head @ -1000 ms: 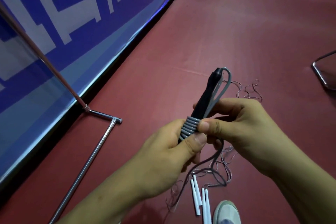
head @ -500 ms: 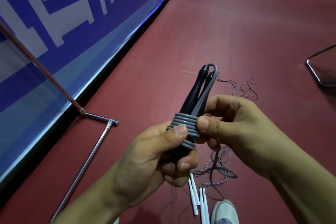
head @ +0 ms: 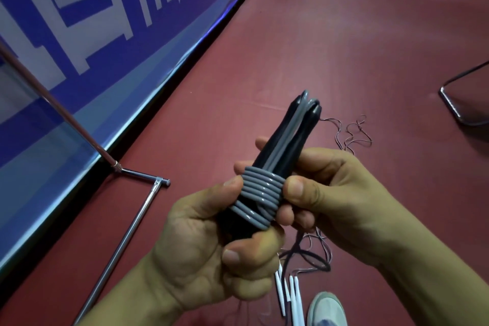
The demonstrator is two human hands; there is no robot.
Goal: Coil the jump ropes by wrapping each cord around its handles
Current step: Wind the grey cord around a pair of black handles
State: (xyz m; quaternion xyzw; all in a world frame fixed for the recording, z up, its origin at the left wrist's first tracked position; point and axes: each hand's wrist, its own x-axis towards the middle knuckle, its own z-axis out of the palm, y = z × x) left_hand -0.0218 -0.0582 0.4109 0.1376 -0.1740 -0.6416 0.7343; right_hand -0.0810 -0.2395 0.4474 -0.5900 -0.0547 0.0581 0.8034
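At the far left a blue banner [head: 105,34] with pale lettering is running along the edge of the red floor [head: 330,34], and a chrome stand [head: 124,235] is slanting down in front of it, its foot bar lying on the floor. Right of that, the left hand [head: 206,251] is gripping the lower part of two black handles [head: 283,140], its fingers [head: 238,257] curled tight round them and its thumb pressing on the left side of the grey cord [head: 262,193], which is sitting in a stack of tight turns around the middle of the pair. The handles are standing side by side, pointing up and away, with a strand of cord running up between them to their tips. The right hand [head: 344,201] is pinching the right side of the coil, thumb on the near face and its fingers curled behind. Below the hands, white sticks [head: 292,296] and thin tangled strings [head: 352,135] are lying on the floor beside a pale shoe [head: 326,309]. At the far right a bent metal frame [head: 460,103] is resting on the floor.
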